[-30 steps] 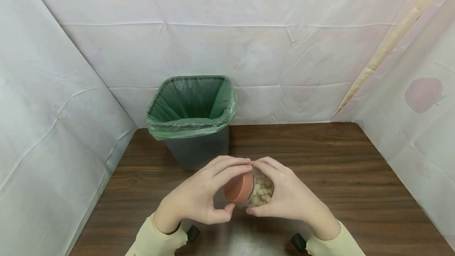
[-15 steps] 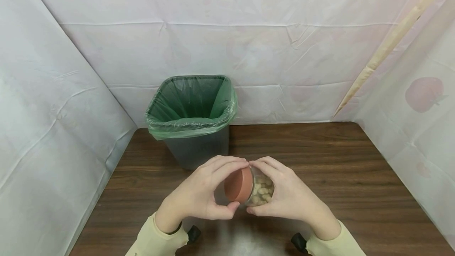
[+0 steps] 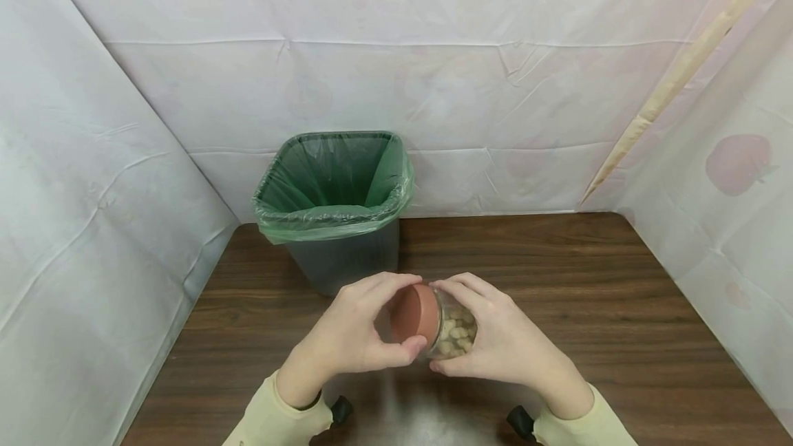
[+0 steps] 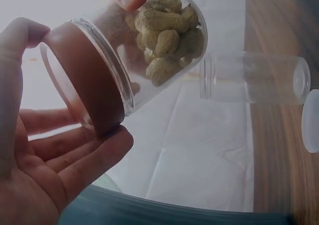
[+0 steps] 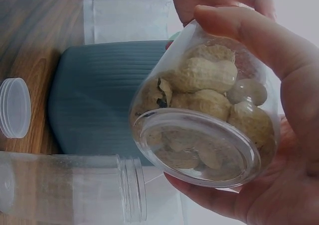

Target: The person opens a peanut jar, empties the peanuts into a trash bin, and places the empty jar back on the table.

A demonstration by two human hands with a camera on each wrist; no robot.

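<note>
Between both hands is a see-through jar [image 3: 457,336] of unshelled peanuts, tilted on its side with its reddish-brown lid [image 3: 411,315] facing left. My left hand [image 3: 353,329] holds the lid's rim between thumb and fingers. Around the jar's body my right hand [image 3: 504,332] curls, thumb below and fingers over the top. In the right wrist view the round jar base [image 5: 199,148] faces the camera, with peanuts [image 5: 204,75] behind the clear wall. The lid sits on the jar's mouth in the left wrist view.
Behind the hands, to the left, stands a dark grey bin [image 3: 347,260] with a green liner [image 3: 334,222] over its rim. The wrist views show a second clear jar [image 4: 254,78] upright on the wooden table [image 3: 533,253], beside a loose whitish lid [image 4: 313,123]. Pale cloth [image 3: 396,88] walls the table.
My left hand has turned around the lid: its thumb has shifted up and right, its fingertips back to the left. The right hand and the jar body have stayed nearly still.
</note>
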